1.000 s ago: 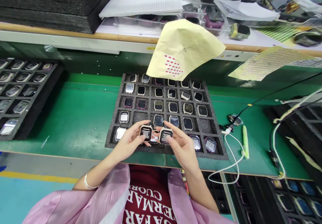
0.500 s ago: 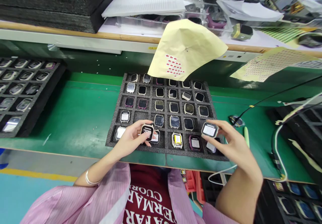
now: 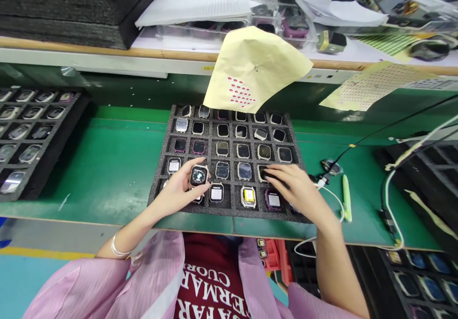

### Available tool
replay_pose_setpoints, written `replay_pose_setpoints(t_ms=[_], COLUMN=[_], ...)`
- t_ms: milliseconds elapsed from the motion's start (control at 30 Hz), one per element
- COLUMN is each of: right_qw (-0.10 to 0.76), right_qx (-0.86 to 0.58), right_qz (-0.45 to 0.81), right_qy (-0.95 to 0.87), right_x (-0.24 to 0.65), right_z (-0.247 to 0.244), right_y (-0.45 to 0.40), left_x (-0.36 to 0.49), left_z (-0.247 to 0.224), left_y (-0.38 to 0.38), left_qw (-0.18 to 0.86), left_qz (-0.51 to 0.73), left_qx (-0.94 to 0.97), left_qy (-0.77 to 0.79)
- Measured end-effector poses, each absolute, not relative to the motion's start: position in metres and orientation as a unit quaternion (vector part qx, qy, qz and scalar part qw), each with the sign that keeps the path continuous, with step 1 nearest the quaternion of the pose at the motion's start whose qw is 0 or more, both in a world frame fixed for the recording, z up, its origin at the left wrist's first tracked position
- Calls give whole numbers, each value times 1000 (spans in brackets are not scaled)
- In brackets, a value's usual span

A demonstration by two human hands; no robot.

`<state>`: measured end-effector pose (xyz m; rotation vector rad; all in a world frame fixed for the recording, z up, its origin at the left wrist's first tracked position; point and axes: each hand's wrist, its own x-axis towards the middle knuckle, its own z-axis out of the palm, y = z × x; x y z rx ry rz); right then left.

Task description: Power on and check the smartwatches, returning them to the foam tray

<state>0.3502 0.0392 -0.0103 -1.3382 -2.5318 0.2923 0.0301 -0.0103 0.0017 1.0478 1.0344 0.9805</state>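
Note:
My left hand [image 3: 181, 185] grips a strapless smartwatch [image 3: 198, 175] by its edges, its dark screen lit with a round dial. It is held above the lower left of a black foam tray [image 3: 234, 190]. My right hand [image 3: 291, 185] reaches into the tray's right side, fingertips closed on the edge of a dark-screened watch body [image 3: 262, 172] in its compartment. That hand partly covers the compartments at the lower right. Near it sit a purple-framed watch [image 3: 274, 198] with a white lit screen and an opened watch case [image 3: 248, 196] with a yellow part.
Another foam tray [image 3: 43, 142] of watches stands at the left. Yellow paper [image 3: 257, 70] hangs over the main tray's back edge. On the right lie a white cable [image 3: 338, 199], a green pen-like stick [image 3: 346, 197] and black trays [image 3: 425, 180]. Papers and plastic boxes crowd the shelf.
The left-hand watch has switched from white text to a dial. My right hand has moved left and down to another watch; the one it held is out of sight.

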Motion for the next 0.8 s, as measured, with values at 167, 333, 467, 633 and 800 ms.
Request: replay_pose_setpoints(t_ms=[167, 333, 467, 633, 800], right_qw=[121, 197, 340, 523, 495], right_qx=[-602, -635, -595, -437, -371], right_qz=[35, 67, 167, 560, 725], right_qy=[-788, -744, -709, -472, -303], right_x=[307, 313, 314, 283, 257], right_z=[-23, -30, -17, 0, 1], right_y=[33, 33, 32, 16, 2], left_x=[36, 37, 39, 46, 47], left_z=[0, -14, -17, -14, -16], left_y=[-16, -22, -20, -20, -23], left_qw=[641, 620, 580, 535, 557], left_qz=[413, 410, 389, 402, 394], left_qx=[457, 471, 506, 531, 514], left_qy=[458, 475, 505, 519, 520])
